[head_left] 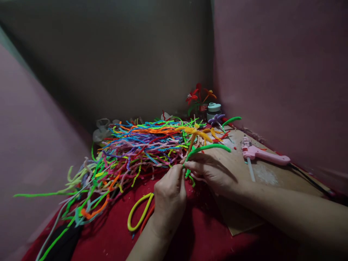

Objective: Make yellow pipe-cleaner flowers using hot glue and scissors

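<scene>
Between my two hands stands a yellow-orange pipe cleaner flower (193,136), its petals spread above my fingers. A green pipe cleaner (210,146) comes out of my fingertips and arches to the right. My left hand (170,188) is closed, pinching low down where the green pipe cleaner meets the flower's stem. Right beside it, my right hand (214,171) pinches the green pipe cleaner, fingertips nearly touching the left ones. The stem's lower end is hidden by my fingers. A looped yellow pipe cleaner (140,212) lies on the red cloth left of my left wrist.
A large heap of coloured pipe cleaners (146,139) spreads behind and left. On the board (261,175) at right lies a pink glue gun (265,154) with its cord. Red and orange flowers (198,95), a lidded bottle (214,108) and a purple flower (216,119) are at the back.
</scene>
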`<control>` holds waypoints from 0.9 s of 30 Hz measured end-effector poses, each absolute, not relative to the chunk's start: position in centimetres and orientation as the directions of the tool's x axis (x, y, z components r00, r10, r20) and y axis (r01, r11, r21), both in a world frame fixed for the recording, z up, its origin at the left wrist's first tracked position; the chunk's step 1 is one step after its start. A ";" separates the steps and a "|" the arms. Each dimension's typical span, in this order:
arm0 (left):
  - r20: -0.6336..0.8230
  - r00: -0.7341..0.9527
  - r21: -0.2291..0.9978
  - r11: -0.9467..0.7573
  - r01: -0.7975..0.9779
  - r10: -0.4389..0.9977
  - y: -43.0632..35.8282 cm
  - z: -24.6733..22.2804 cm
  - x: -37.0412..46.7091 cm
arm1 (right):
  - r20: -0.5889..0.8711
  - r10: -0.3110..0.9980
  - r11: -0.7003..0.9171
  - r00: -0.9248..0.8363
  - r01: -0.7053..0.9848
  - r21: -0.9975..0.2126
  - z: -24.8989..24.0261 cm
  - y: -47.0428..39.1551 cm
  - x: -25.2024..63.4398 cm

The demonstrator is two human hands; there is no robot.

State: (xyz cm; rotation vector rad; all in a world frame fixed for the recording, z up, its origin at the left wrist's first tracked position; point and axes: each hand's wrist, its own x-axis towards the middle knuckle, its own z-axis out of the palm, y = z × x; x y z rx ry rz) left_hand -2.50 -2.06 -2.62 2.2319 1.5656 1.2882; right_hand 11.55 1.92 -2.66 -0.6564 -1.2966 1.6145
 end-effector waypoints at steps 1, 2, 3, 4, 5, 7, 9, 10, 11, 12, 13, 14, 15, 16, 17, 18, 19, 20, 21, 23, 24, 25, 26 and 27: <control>0.546 0.082 0.572 -0.442 0.691 0.834 -2.1 -2.5 -2.6 | 0.142 0.891 -0.005 -0.430 -0.323 -0.946 -2.5 1.9 11.5; 0.519 0.062 0.623 -0.427 0.655 0.853 -2.1 -2.4 -2.6 | 0.148 0.887 0.002 -0.438 -0.317 -0.948 -2.2 1.8 11.4; 0.483 0.041 0.682 -0.405 0.609 0.875 -2.0 -2.3 -2.7 | 0.159 0.884 0.015 -0.439 -0.313 -0.950 -1.8 1.6 11.4; 0.441 0.019 0.742 -0.377 0.555 0.897 -2.0 -2.1 -2.7 | 0.175 0.885 0.038 -0.431 -0.308 -0.951 -1.2 1.4 11.4; 0.394 -0.001 0.799 -0.342 0.494 0.919 -2.0 -1.9 -2.7 | 0.190 0.889 0.064 -0.416 -0.298 -0.952 -0.6 1.2 11.5; 0.278 -0.032 0.900 -0.249 0.357 0.960 -2.0 -1.6 -2.6 | 0.209 0.899 0.114 -0.384 -0.255 -0.960 0.6 0.8 11.5; 0.131 -0.049 0.972 -0.118 0.201 0.990 -1.9 -1.3 -2.5 | 0.185 0.892 0.105 -0.412 -0.208 -0.972 1.2 0.5 11.6; 0.060 -0.040 0.992 -0.056 0.112 0.997 -1.9 -1.1 -2.4 | 0.184 0.886 0.100 -0.426 -0.211 -0.972 1.2 0.6 11.5; 0.000 -0.019 1.000 0.001 0.021 1.000 -1.8 -1.0 -2.4 | 0.189 0.883 0.098 -0.429 -0.225 -0.969 0.9 0.7 11.4; -0.049 0.013 0.996 0.050 -0.069 0.999 -1.8 -0.9 -2.3 | 0.196 0.891 0.094 -0.409 -0.255 -0.962 0.4 0.9 11.3; -0.082 0.052 0.984 0.089 -0.153 0.995 -1.8 -0.8 -2.3 | 0.202 0.900 0.092 -0.387 -0.283 -0.955 -0.2 1.1 11.3; -0.103 0.093 0.967 0.122 -0.225 0.990 -1.8 -0.7 -2.3 | 0.200 0.903 0.089 -0.381 -0.290 -0.953 -0.9 1.4 11.2; -0.119 0.132 0.948 0.152 -0.281 0.984 -1.8 -0.6 -2.3 | 0.196 0.905 0.084 -0.377 -0.295 -0.952 -1.5 1.6 11.1; -0.131 0.164 0.930 0.179 -0.321 0.978 -1.9 -0.5 -2.3 | 0.183 0.906 0.068 -0.382 -0.296 -0.953 -2.0 1.8 11.1; -0.139 0.193 0.916 0.200 -0.348 0.971 -1.9 -0.4 -2.3 | 0.168 0.902 0.046 -0.397 -0.300 -0.953 -2.3 1.9 11.1; -0.142 0.219 0.904 0.217 -0.368 0.965 -1.9 -0.4 -2.4 | 0.153 0.896 0.018 -0.416 -0.311 -0.950 -2.4 1.9 11.2; -0.141 0.239 0.894 0.228 -0.386 0.961 -1.9 -0.4 -2.5 | 0.141 0.888 -0.012 -0.438 -0.327 -0.945 -2.4 1.8 11.2; -0.140 0.263 0.884 0.240 -0.401 0.955 -1.9 -0.3 -2.6 | 0.129 0.878 -0.044 -0.461 -0.345 -0.937 -2.2 1.8 11.3; -0.138 0.290 0.875 0.254 -0.412 0.947 -1.9 -0.3 -2.8 | 0.121 0.871 -0.069 -0.477 -0.361 -0.930 -1.9 1.7 11.3; -0.134 0.350 0.864 0.282 -0.416 0.927 -1.8 -0.3 -3.0 | 0.101 0.869 -0.103 -0.485 -0.376 -0.921 -1.3 1.5 11.4; -0.134 0.372 0.865 0.291 -0.408 0.919 -1.8 -0.3 -3.1 | 0.091 0.874 -0.110 -0.477 -0.377 -0.920 -1.1 1.4 11.4; -0.135 0.383 0.872 0.293 -0.391 0.914 -1.8 -0.4 -3.2 | 0.086 0.879 -0.114 -0.469 -0.382 -0.917 -1.0 1.4 11.5; -0.135 0.376 0.888 0.281 -0.365 0.917 -1.8 -0.4 -3.2 | 0.089 0.880 -0.116 -0.466 -0.392 -0.913 -1.1 1.4 11.5; -0.129 0.344 0.915 0.245 -0.320 0.930 -1.9 -0.5 -3.1 | 0.098 0.880 -0.115 -0.464 -0.409 -0.905 -1.3 1.5 11.5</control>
